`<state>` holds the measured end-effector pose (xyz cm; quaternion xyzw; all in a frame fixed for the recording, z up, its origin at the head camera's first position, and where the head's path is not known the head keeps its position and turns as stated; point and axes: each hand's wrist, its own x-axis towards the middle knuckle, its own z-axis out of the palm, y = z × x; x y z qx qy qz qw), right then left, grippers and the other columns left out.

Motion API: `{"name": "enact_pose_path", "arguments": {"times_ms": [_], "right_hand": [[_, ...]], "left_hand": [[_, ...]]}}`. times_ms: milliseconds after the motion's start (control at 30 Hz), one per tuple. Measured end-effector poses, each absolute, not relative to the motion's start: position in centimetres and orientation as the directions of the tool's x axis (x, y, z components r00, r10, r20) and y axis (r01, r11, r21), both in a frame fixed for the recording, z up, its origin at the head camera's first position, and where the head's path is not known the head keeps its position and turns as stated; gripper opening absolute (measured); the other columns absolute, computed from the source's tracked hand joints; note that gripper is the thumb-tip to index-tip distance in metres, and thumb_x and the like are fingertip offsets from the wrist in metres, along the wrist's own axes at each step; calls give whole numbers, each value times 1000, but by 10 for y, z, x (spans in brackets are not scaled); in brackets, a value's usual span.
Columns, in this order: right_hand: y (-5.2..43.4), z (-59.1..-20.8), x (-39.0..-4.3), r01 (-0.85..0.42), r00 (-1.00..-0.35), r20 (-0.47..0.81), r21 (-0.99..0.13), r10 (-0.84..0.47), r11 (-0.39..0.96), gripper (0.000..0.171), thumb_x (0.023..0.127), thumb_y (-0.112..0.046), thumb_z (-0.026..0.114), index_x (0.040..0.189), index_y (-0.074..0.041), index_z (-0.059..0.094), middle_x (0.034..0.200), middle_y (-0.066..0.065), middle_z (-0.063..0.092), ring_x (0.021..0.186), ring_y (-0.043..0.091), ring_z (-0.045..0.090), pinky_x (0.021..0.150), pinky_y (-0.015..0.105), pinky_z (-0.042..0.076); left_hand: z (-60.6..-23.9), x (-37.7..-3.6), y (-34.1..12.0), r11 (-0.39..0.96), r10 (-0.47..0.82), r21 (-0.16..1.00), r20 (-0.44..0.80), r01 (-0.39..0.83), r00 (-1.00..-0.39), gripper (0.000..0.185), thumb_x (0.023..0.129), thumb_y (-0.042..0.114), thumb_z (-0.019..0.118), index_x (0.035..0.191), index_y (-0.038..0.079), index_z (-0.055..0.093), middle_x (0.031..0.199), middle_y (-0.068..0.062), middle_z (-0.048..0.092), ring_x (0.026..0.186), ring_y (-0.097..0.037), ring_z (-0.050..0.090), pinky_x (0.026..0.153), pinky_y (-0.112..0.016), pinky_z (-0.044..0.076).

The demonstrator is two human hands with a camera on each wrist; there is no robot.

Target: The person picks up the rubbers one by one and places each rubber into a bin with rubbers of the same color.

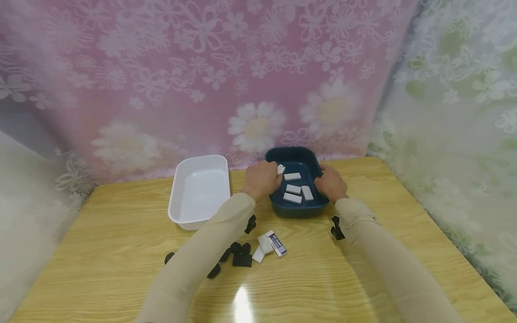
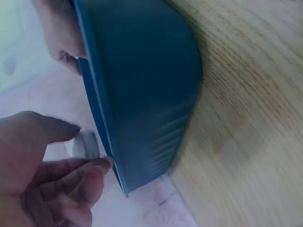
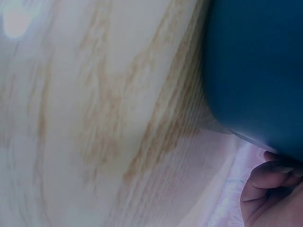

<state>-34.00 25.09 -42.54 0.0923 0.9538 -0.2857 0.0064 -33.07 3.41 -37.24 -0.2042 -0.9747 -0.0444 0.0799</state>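
I am pinching a small white rectangular eraser (image 1: 280,169) in my left hand (image 1: 261,179) over the dark blue plastic tray (image 1: 299,210), centre frame. My right hand (image 1: 330,183) is gripping its rim, steadying it on the worktop (image 1: 363,269).

Rt wrist view only: dark blue tub (image 3: 258,66) seen at upper right, outer wall rounded, set on light wood-grain tabletop (image 3: 94,118), which fills left and centre. Bright glare spot noted at top left of wood. Right hand (image 3: 272,196) seen at bottom right corner, fingers (image 3: 272,168) curled, tips close under tub's rim; contact can't be confirmed. Pinkish patterned cloth (image 3: 227,198) visible between tub and hand. Whole frame blurred.
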Motion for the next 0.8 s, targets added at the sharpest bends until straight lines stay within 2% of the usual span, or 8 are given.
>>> {"name": "enact_pose_path", "arguments": {"times_ms": [100,233,367,533,667,800], "right_hand": [[250,-425,-341,174,-984,-56,-545,171,821,57,89,-14,44,145,-6,38,131,24,53,110,39,56,83,56,46],[249,-424,-341,177,-983,-61,-547,172,818,57,89,-13,44,145,-5,38,131,24,52,110,39,56,84,56,47],[247,-422,-340,188,-982,-75,-553,175,812,57,89,-13,45,145,-5,38,131,24,52,110,39,57,84,55,47],[245,-421,-340,197,-980,-79,-549,184,812,57,90,-12,45,145,-4,38,131,24,52,110,39,57,84,55,47],[245,-422,-340,200,-979,-73,-549,192,812,56,89,-12,45,145,-5,39,130,24,53,110,39,56,85,56,46],[248,-425,-342,203,-978,-68,-544,199,814,56,89,-12,45,144,-5,40,130,24,53,110,39,56,85,56,46]], "left_hand": [[-373,-331,40,900,423,34,164,434,-891,31,93,34,57,72,13,65,65,-1,61,56,-18,58,48,-35,47],[-379,-330,51,895,444,-5,128,447,-887,19,94,25,59,84,13,71,78,-4,67,65,-20,64,56,-35,52],[-385,-330,64,908,417,-89,80,410,-906,14,93,20,59,96,17,73,92,-3,69,78,-20,65,62,-35,52],[-390,-330,73,920,371,-143,27,364,-928,16,94,23,59,100,21,73,97,1,69,83,-19,65,65,-34,50],[-393,-333,68,933,352,-77,0,351,-936,15,93,24,59,99,19,73,96,-1,69,82,-20,65,67,-35,50],[-391,-334,57,926,367,79,50,370,-929,21,96,30,53,92,16,68,88,-2,65,73,-18,61,60,-34,50]]}}
